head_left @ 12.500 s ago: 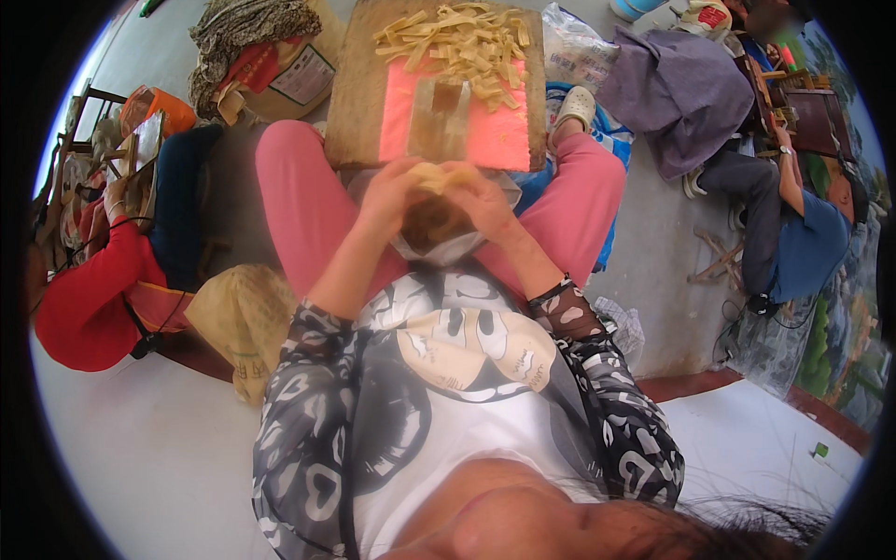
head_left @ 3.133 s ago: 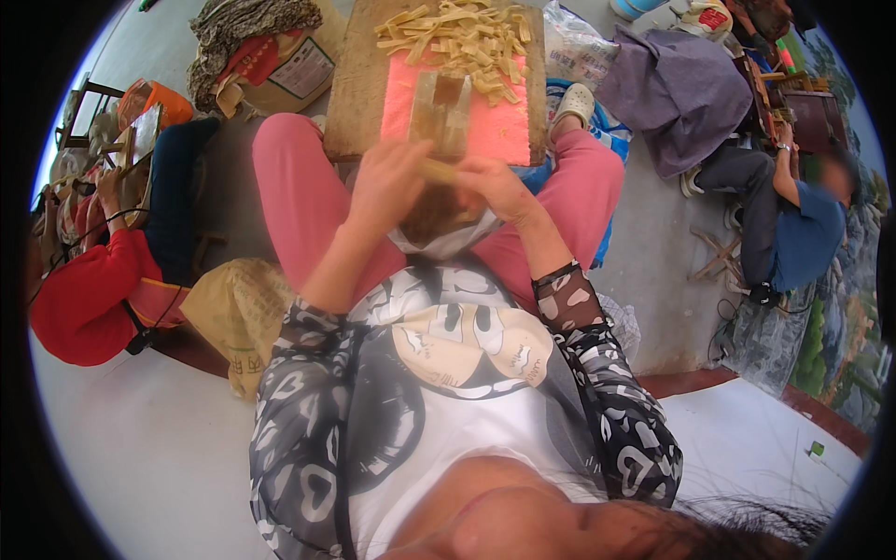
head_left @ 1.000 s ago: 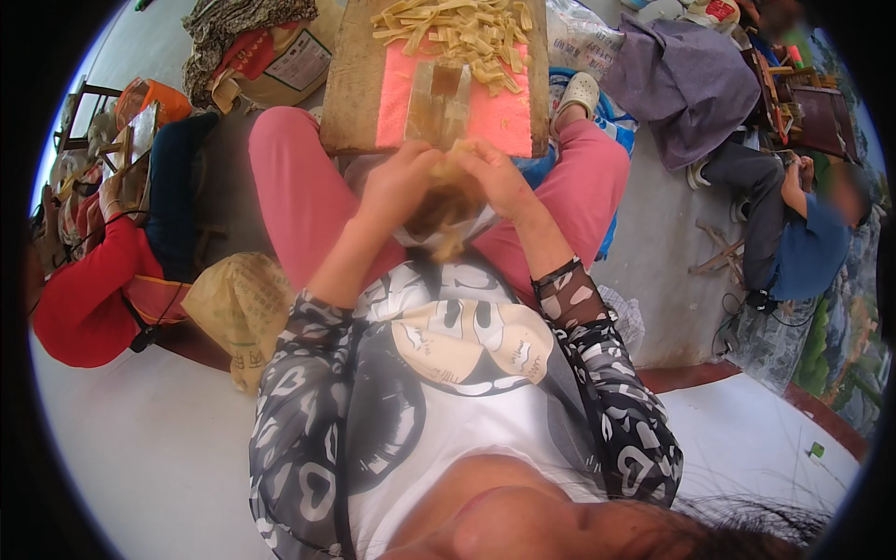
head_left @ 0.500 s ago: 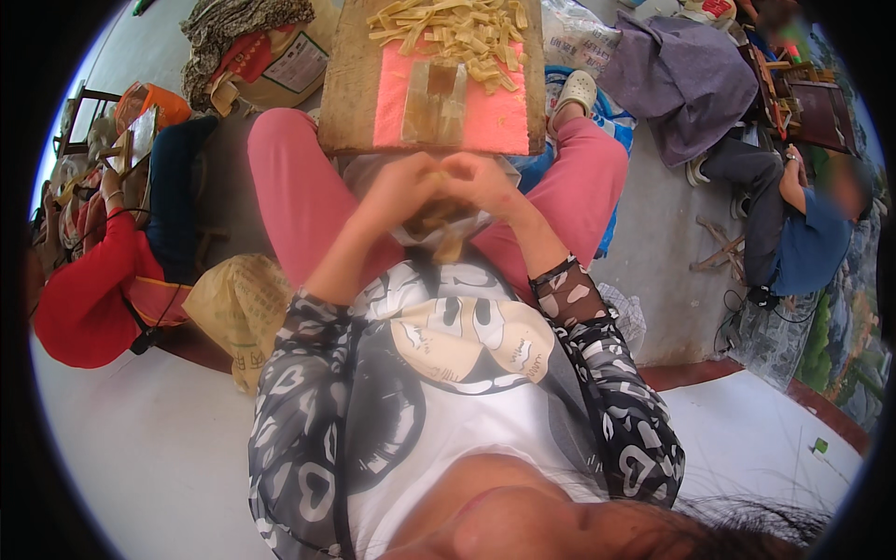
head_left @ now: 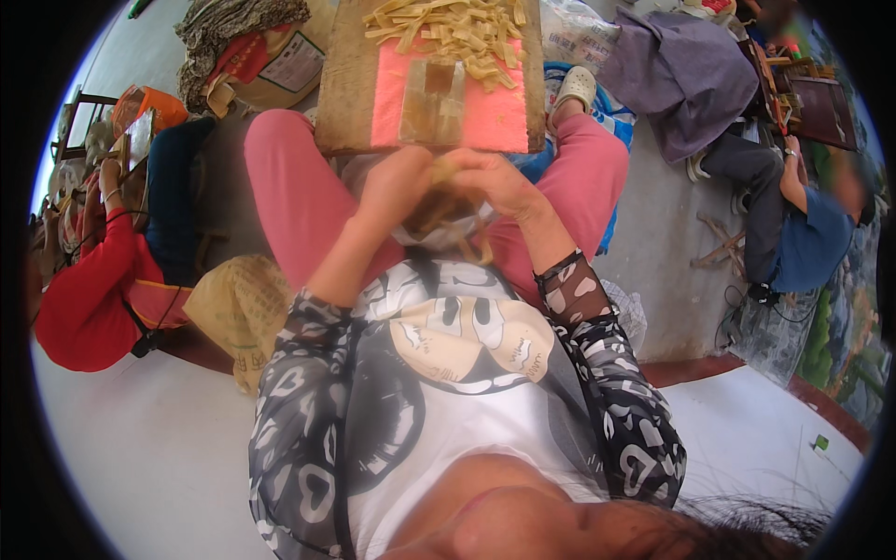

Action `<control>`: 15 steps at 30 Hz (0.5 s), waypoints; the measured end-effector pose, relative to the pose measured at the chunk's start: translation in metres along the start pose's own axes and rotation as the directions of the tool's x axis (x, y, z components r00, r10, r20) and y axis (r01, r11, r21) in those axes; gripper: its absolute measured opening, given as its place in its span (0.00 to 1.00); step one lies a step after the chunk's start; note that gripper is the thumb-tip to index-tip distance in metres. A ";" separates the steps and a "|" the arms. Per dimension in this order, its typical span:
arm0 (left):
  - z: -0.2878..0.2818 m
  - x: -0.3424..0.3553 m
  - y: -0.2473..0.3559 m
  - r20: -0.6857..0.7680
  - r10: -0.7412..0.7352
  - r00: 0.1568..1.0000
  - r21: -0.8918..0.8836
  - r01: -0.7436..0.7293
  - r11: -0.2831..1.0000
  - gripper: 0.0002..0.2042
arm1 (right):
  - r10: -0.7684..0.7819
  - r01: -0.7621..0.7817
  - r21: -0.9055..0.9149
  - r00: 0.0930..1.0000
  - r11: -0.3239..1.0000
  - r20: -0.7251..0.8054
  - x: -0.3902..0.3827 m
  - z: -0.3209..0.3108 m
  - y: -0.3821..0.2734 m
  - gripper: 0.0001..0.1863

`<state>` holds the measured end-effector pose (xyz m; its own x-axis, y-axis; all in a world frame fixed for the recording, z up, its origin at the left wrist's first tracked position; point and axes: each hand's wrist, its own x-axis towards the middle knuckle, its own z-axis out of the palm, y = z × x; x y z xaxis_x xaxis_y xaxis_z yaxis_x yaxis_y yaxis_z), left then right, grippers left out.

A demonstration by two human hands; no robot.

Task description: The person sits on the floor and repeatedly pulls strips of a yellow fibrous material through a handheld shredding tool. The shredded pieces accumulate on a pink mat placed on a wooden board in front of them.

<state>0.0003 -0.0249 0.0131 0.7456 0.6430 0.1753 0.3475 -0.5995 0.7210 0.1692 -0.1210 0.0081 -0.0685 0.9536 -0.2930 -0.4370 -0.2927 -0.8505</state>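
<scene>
My left hand point(head_left: 398, 183) and my right hand point(head_left: 497, 181) meet over my lap, just below the near edge of a wooden board point(head_left: 350, 103). Between their pinched fingertips is a yellowish strip point(head_left: 445, 170), slightly blurred. Under the hands a clear plastic bag point(head_left: 417, 233) lies in my lap with brownish strips in it, partly hidden; one looped strip point(head_left: 482, 250) hangs toward my shirt. On the board lies a pink cloth point(head_left: 495, 126) bearing a brown, glossy rectangular block point(head_left: 432, 103) and a heap of pale yellow strips point(head_left: 457, 37).
At left, a person in red point(head_left: 89, 299) sits beside an orange container point(head_left: 154, 107). A yellowish woven sack point(head_left: 238, 313) stands near my left elbow, another full sack point(head_left: 271, 70) farther off. At right, a purple-grey cloth point(head_left: 686, 79) and a seated person in blue point(head_left: 810, 247).
Both hands stay together but have shifted slightly, the right one turning a little outward. The yellowish strip shows more clearly between the fingers. The dangling strip now looks looped and farther right.
</scene>
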 end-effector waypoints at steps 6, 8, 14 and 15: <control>-0.006 -0.005 0.017 0.179 -0.108 0.978 -0.225 0.148 0.963 0.07 | -0.021 0.013 -0.102 0.997 0.995 -0.075 0.001 -0.009 0.006 0.12; -0.005 -0.004 0.014 0.194 -0.128 0.973 -0.259 0.177 0.950 0.07 | 0.041 -0.051 -0.053 0.986 0.997 -0.160 0.001 -0.006 0.002 0.11; 0.009 -0.007 0.003 0.239 -0.210 0.948 -0.444 0.299 0.845 0.09 | -0.410 0.015 -0.694 0.815 0.720 -0.409 0.009 -0.013 0.002 0.14; 0.006 -0.008 0.002 0.251 -0.222 0.942 -0.486 0.321 0.812 0.09 | -0.504 -0.002 -0.755 0.743 0.656 -0.440 0.008 -0.014 -0.003 0.14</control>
<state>-0.0015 -0.0337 0.0091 0.7680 0.6191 -0.1637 0.2455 -0.0486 0.9682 0.1828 -0.1135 0.0018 0.5639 0.8256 0.0187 0.3906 -0.2467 -0.8869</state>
